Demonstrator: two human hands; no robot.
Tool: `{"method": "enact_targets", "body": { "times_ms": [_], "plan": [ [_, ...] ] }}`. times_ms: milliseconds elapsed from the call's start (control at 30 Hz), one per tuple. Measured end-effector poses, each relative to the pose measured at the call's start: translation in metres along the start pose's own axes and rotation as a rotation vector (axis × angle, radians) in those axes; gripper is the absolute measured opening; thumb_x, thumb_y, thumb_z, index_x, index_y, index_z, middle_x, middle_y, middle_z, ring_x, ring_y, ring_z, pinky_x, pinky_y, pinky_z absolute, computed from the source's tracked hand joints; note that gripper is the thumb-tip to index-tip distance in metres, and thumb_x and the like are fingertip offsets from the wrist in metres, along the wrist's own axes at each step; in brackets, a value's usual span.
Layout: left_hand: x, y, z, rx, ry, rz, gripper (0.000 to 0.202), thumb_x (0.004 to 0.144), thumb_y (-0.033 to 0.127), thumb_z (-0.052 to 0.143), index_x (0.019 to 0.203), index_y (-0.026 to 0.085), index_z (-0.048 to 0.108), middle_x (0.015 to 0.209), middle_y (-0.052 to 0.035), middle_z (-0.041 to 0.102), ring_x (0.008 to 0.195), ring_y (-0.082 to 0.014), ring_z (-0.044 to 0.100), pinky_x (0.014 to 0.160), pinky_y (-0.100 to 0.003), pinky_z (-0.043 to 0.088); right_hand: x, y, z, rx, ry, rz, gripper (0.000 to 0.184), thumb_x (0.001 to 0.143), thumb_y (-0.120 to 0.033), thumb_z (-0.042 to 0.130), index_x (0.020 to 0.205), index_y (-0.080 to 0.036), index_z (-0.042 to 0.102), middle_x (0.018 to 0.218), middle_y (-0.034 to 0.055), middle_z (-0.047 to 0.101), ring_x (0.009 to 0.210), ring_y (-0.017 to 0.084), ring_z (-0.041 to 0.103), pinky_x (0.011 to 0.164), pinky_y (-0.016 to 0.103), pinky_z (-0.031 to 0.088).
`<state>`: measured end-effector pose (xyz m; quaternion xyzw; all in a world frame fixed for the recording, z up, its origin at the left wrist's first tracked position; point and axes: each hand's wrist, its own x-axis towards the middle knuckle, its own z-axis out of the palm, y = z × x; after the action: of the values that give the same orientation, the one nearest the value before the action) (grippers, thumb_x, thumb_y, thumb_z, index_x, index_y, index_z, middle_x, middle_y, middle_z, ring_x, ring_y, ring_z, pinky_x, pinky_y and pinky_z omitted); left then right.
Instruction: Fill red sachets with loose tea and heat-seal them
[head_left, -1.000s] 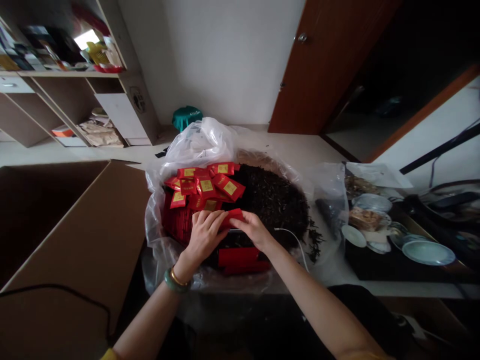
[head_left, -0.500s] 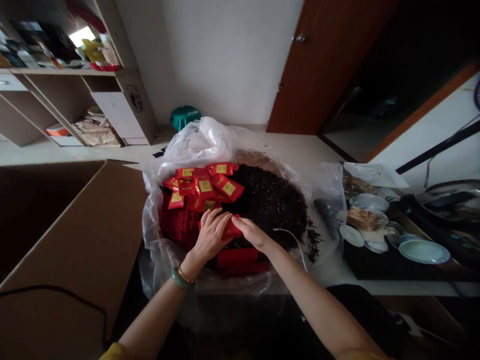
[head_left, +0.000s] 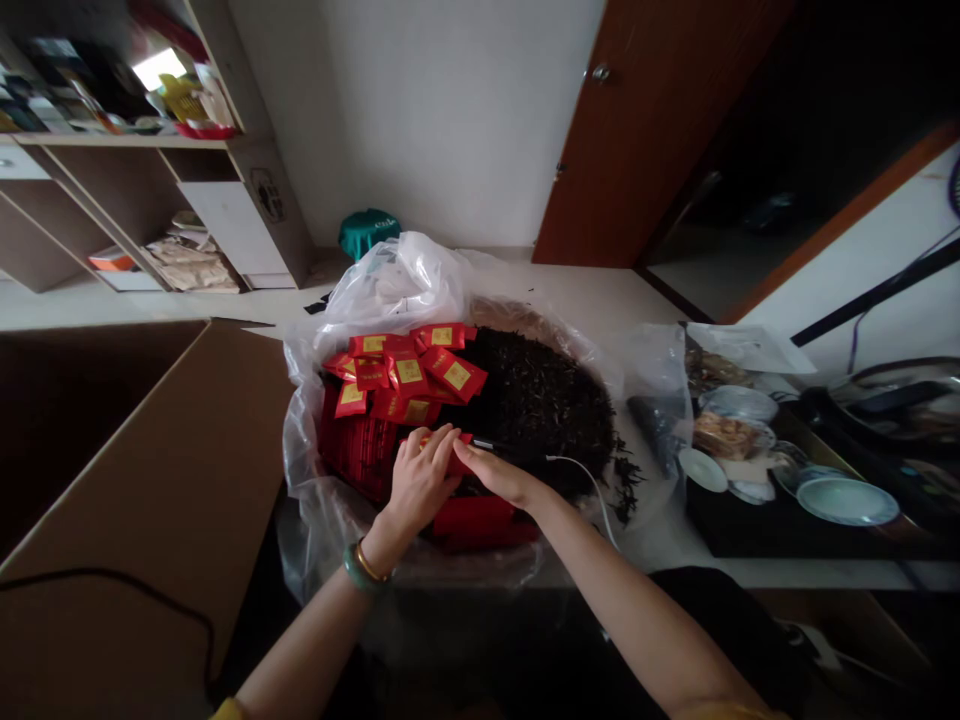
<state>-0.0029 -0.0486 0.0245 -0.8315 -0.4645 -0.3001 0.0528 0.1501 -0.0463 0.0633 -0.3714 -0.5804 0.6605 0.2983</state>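
My left hand (head_left: 420, 480) and my right hand (head_left: 501, 472) meet over a small red packet (head_left: 459, 458), both pinching it. They hover above a wide basket lined with clear plastic (head_left: 315, 500). Dark loose tea leaves (head_left: 540, 400) fill the basket's right half. Several red packets with yellow labels (head_left: 409, 375) lie heaped on its left half, over a stack of more red packets (head_left: 356, 450). A flat red stack (head_left: 480, 520) lies just below my hands. A green bangle (head_left: 364, 572) rings my left wrist.
A large open cardboard box (head_left: 135, 470) stands at the left. Bowls and small dishes (head_left: 750, 440) crowd a dark tray at the right. A white cable (head_left: 589, 475) runs off the tea. Shelves (head_left: 150, 200) and a brown door (head_left: 645, 120) lie behind.
Both hands stayed together on the red packet, shifting slightly up toward the tea while the fingers worked over it. The view drifted a little.
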Motion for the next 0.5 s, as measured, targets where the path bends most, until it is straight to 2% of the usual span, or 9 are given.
{"method": "enact_targets", "body": {
  "times_ms": [167, 333, 500],
  "plan": [
    [-0.004, -0.002, 0.007, -0.088, 0.071, -0.008, 0.055, 0.065, 0.01, 0.067, 0.119, 0.017, 0.057, 0.115, -0.0077, 0.066, 0.1, -0.0274, 0.056, 0.086, -0.039, 0.051, -0.002, -0.007, 0.0, 0.006, -0.013, -0.041, 0.069, 0.08, -0.073, 0.038, 0.111, -0.018, 0.065, 0.11, 0.0052, 0.067, 0.118, 0.02, 0.051, 0.111, 0.037, 0.025],
    [-0.005, -0.003, 0.008, -0.145, 0.159, -0.025, 0.05, 0.067, 0.011, 0.066, 0.116, 0.019, 0.058, 0.113, -0.008, 0.067, 0.1, -0.0264, 0.058, 0.085, -0.04, 0.053, -0.003, -0.007, -0.003, -0.039, 0.023, -0.019, 0.065, 0.079, -0.072, 0.04, 0.094, -0.016, 0.07, 0.089, 0.002, 0.071, 0.098, 0.02, 0.06, 0.101, 0.039, 0.037],
    [-0.004, -0.007, 0.007, -0.18, 0.225, -0.084, 0.049, 0.068, 0.013, 0.067, 0.115, 0.02, 0.058, 0.111, -0.0078, 0.068, 0.098, -0.026, 0.058, 0.086, -0.042, 0.052, -0.013, -0.028, -0.009, -0.017, 0.079, -0.028, 0.066, 0.076, -0.073, 0.044, 0.087, -0.015, 0.072, 0.082, 0.0065, 0.072, 0.091, 0.022, 0.065, 0.096, 0.04, 0.042]
  ]
}}
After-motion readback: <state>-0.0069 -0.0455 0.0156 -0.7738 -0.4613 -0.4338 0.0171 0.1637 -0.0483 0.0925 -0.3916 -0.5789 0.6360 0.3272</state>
